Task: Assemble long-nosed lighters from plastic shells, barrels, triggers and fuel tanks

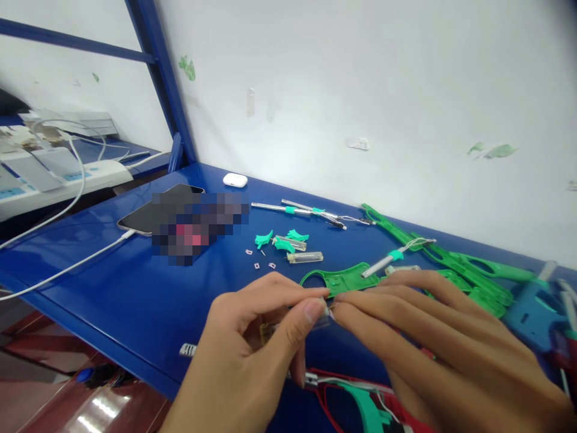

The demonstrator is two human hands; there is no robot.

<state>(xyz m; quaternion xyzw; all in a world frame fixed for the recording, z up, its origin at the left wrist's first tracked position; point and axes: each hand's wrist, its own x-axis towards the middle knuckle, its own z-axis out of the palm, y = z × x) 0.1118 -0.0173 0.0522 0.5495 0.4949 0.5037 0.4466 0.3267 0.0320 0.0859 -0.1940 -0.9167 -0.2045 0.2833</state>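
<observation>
My left hand point(252, 337) pinches a small clear plastic tube point(315, 322) between thumb and forefinger just above the blue table point(112, 288). My right hand point(433, 343) meets it from the right, fingertips pressed together on a tiny part at the tube's end. Just behind the fingers lies a green plastic handle piece point(342, 279) with a metal rod point(378, 264) across it. Beneath my hands sits a red and green assembly with wires point(356, 397), partly hidden.
More green handle pieces point(455, 261) are stacked at the right, beside a blue one point(536, 313). Small teal caps point(279, 240), clear tubes point(305, 257), tiny white bits point(259, 258) and metal rods point(293, 209) lie mid-table. A phone point(148, 213) on a white cable and an earbud case point(235, 179) lie left.
</observation>
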